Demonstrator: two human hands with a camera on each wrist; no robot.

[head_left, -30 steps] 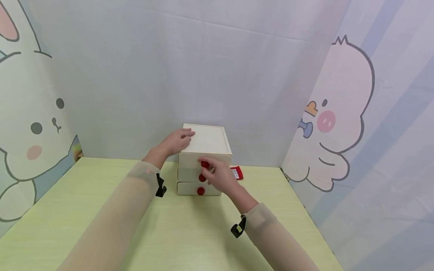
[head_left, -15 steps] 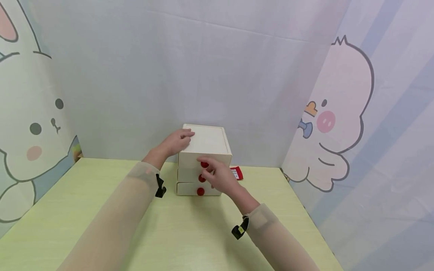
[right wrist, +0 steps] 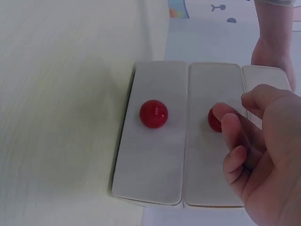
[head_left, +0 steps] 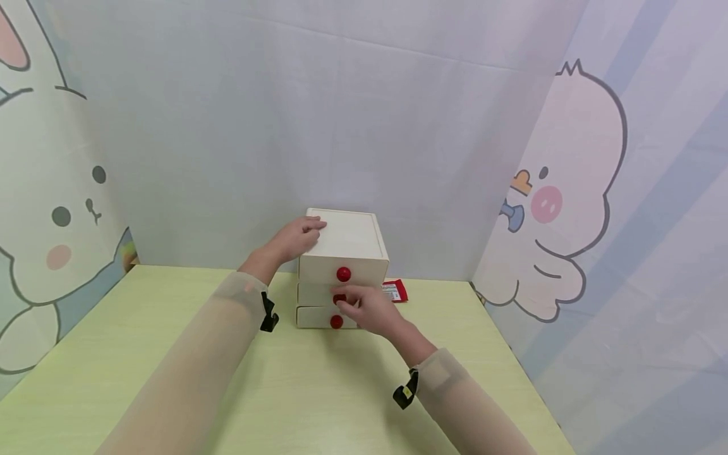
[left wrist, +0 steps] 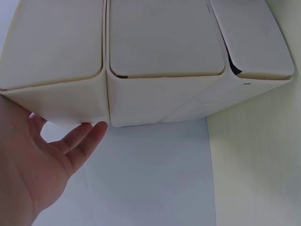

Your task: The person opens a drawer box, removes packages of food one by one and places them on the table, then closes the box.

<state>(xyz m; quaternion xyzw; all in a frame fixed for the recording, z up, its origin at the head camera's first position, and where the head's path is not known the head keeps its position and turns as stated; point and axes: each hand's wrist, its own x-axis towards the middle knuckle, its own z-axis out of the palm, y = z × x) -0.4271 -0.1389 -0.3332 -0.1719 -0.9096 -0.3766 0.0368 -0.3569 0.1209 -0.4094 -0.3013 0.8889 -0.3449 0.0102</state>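
Observation:
A white three-drawer box (head_left: 344, 235) with a round red knob on each drawer stands on the table. My left hand (head_left: 292, 239) rests on the left part of its top. In the left wrist view this hand (left wrist: 42, 157) lies against the box's upper side. My right hand (head_left: 368, 306) is at the middle red knob (head_left: 339, 298). In the right wrist view the bent fingers (right wrist: 231, 129) partly cover that knob, and the thumb stands apart from it. The top knob (head_left: 344, 273) and bottom knob (head_left: 337, 321) are untouched. All three drawers look pushed in.
A red packet with a white label (head_left: 396, 291) lies on the table right of the box, partly hidden. The pale yellow-green table (head_left: 318, 392) spreads in front. Behind hangs a light curtain (head_left: 364, 126), with cartoon figures on both sides.
My right hand has left the top knob and moved down to the middle knob, so the top knob now shows fully. The left hand has stayed on the box top.

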